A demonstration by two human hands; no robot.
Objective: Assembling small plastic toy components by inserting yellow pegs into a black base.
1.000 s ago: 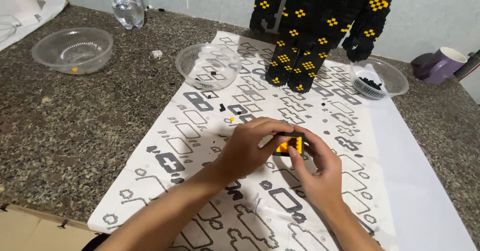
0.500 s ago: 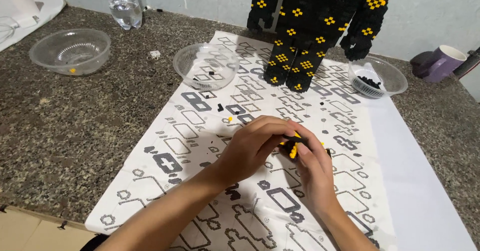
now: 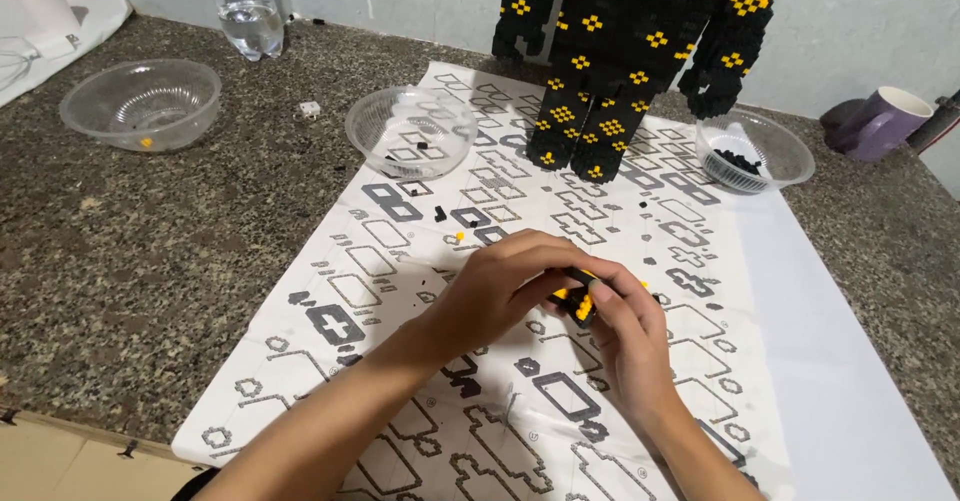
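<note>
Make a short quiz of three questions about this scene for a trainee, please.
1. True or false: both hands hold the small block piece.
2. Which bowl holds many black pieces? A) left bowl B) middle bowl C) right bowl
3. What stands behind the sheet, between the middle and right bowls?

Key: 1. True: left hand and right hand meet on it. 2. C. 3. The black and yellow block figure.

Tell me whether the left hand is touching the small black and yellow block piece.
Touching. In the head view the left hand and the right hand both close their fingers around the small black and yellow block piece, with no gap visible.
</note>
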